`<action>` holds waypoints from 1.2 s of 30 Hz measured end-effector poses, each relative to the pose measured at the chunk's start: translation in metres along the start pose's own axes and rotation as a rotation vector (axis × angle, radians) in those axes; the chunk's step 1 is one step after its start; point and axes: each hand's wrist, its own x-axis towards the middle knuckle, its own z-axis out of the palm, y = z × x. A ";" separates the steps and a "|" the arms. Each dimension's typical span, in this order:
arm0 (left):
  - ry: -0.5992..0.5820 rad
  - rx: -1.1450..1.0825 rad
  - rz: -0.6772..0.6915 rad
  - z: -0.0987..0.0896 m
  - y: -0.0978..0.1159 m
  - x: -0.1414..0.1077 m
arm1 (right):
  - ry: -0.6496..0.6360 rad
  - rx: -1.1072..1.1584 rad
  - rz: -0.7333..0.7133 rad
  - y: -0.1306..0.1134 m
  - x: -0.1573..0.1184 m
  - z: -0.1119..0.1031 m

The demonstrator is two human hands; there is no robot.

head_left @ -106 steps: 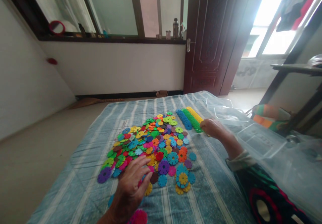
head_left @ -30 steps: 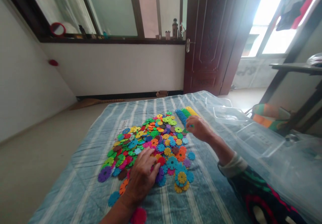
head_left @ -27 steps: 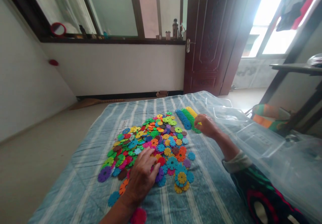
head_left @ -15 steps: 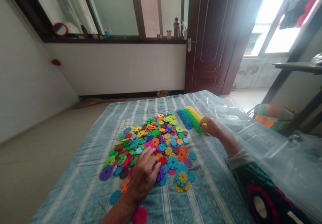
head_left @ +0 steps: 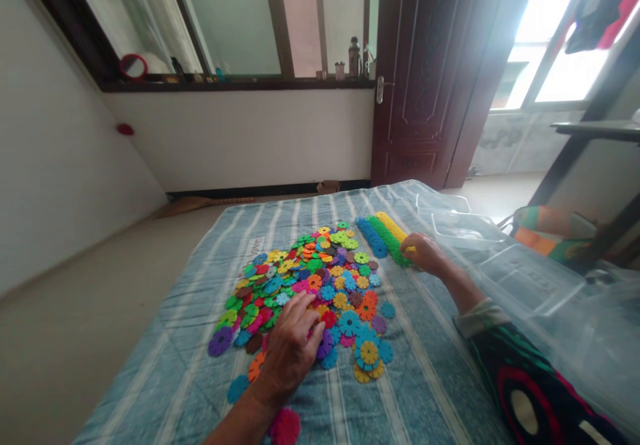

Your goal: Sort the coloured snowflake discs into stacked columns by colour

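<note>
My left hand lies palm down on a pile of colourful plastic snowflake discs, its fingers stretched out over them. My right hand is closed in a pinch on a yellow snowflake disc, at the near end of a yellow row of discs. Beside that row, on its left, run a green row and a blue row, with discs set closely along each. The fingers partly hide the near end of the yellow row.
Everything lies on a striped blue-grey cloth. Clear plastic boxes stand along the right side, with transparent plastic bags nearer to me. A pink piece lies by my left forearm. Behind are a wall and a brown door.
The whole view has shifted slightly, so things appear a little further right. My right hand stays at the yellow row with the yellow disc; my left hand stays on the pile.
</note>
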 end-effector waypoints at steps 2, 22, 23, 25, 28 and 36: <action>0.008 0.005 0.005 0.000 -0.001 0.000 | -0.007 0.001 -0.002 0.003 0.001 -0.001; -0.015 -0.002 -0.012 -0.001 -0.002 0.000 | -0.059 -0.120 -0.093 0.006 -0.003 0.007; -0.012 -0.003 -0.013 -0.001 -0.001 0.000 | -0.064 -0.125 -0.094 0.006 -0.003 0.007; -0.006 -0.007 -0.015 -0.001 0.000 0.001 | -0.069 -0.129 -0.092 0.006 -0.003 0.007; 0.000 -0.005 -0.013 -0.001 0.000 0.001 | -0.067 -0.129 -0.087 0.007 -0.002 0.008; -0.030 0.002 -0.034 -0.002 -0.001 -0.002 | -0.066 -0.126 -0.073 0.009 0.000 0.012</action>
